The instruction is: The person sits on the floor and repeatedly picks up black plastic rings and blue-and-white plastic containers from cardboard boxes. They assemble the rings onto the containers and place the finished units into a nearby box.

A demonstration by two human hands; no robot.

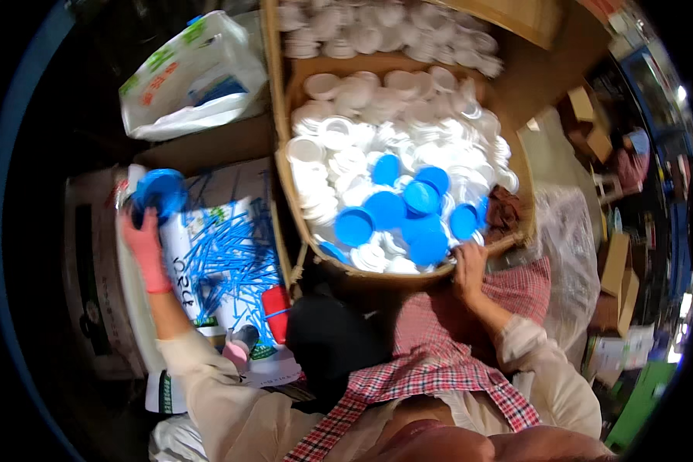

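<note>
My left hand, in a pink glove, is closed on a blue round cap at the left; there may be more than one stacked. Beside it, many thin blue plastic strips lie scattered over a white printed surface. My right hand, bare, has its fingers curled at the near right rim of a large cardboard box. What these fingers grip is hidden. Several blue caps lie in the box on a heap of white caps.
A white plastic bag stands at the far left. A red object lies by the strips. Brown cloth sits in the box's right corner. Clear plastic sheeting hangs right of the box. Further right are cardboard boxes and another person.
</note>
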